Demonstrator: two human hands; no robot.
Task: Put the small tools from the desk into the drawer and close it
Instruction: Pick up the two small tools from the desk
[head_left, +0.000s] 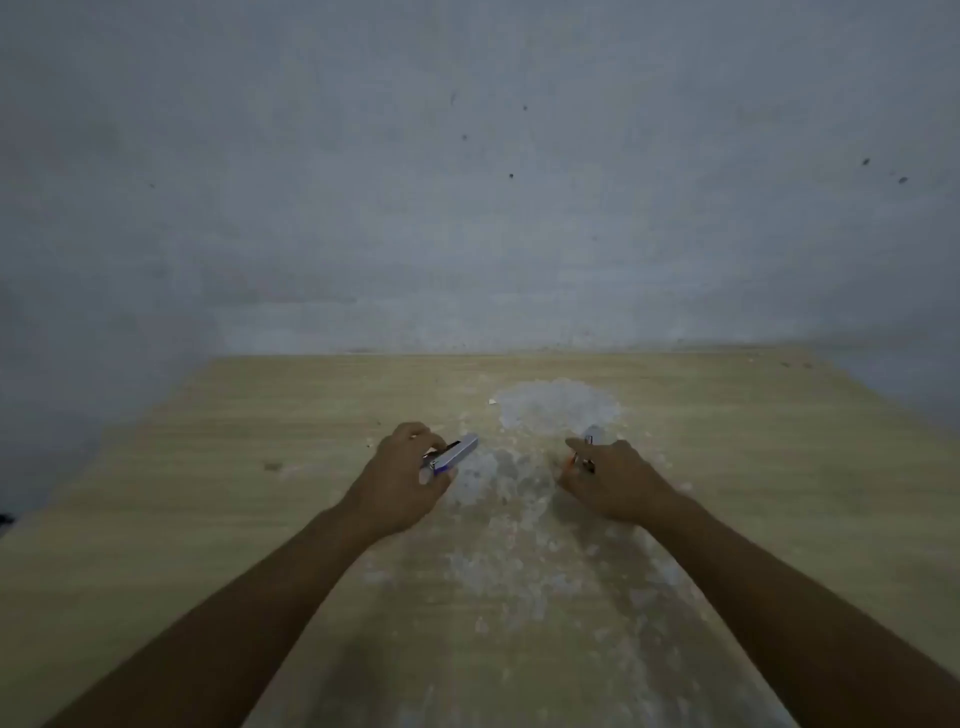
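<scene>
My left hand (408, 475) is closed around a silver stapler (451, 454) with a blue base, held just above the wooden desk (208, 519). My right hand (615, 480) grips a small tool with an orange and black handle (579, 460); its pale tip (592, 434) pokes out past my fingers. Most of that tool is hidden by the hand, so its kind is unclear. Both hands hover near the desk's middle, about a hand's width apart. No drawer is in view.
White worn patches and flakes (558, 402) cover the desk's middle, between and behind my hands. A grey wall (467, 182) rises right behind the desk's far edge. The desk's left edge runs diagonally at the left.
</scene>
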